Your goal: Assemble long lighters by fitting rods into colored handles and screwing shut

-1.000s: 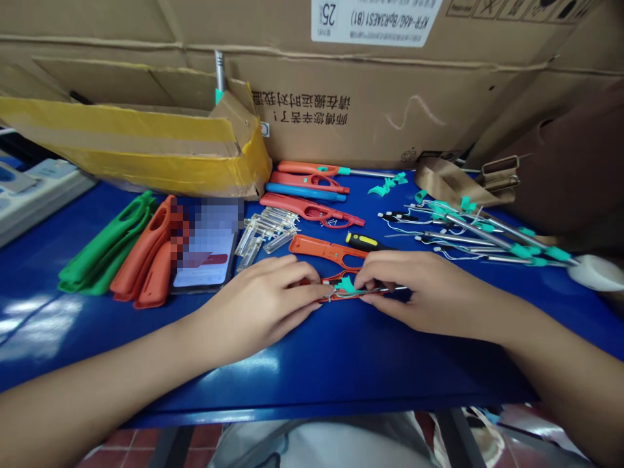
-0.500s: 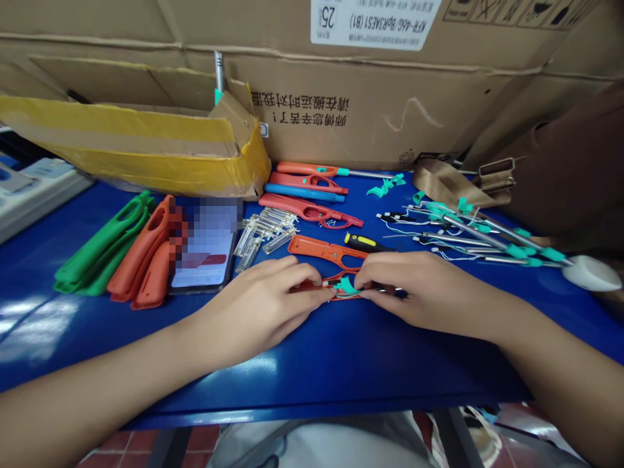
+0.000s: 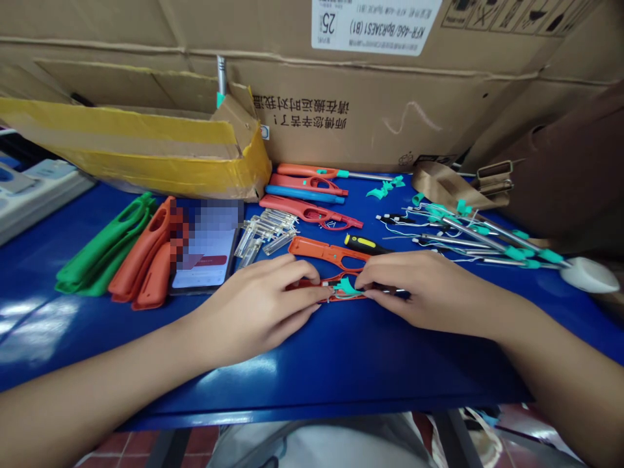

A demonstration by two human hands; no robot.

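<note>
In the head view, an orange lighter shell half (image 3: 336, 277) lies on the table between my hands. A green plastic piece (image 3: 346, 286) and thin wires sit in it. My left hand (image 3: 266, 305) is closed, with thumb and forefinger pinching the shell's left part, which they partly hide. From the right, my right hand (image 3: 419, 286) is closed too, its fingertips at the green piece and the dark, metallic part beside it. Another orange shell half (image 3: 314, 248) lies just behind, and a black-and-yellow screwdriver handle (image 3: 363, 244) lies beyond my right fingers.
Clear small tanks (image 3: 266, 229), a phone (image 3: 202, 260), green shells (image 3: 104, 250) and orange shells (image 3: 146, 253) lie left. Metal lighter tubes (image 3: 468, 231) with wires are piled right. Red lighter shells (image 3: 307, 209) and a yellow-taped carton (image 3: 146, 166) stand behind.
My left thumb and fingertips have drawn back slightly to the left along the shell. My right hand stays nearly in place at the green piece.
</note>
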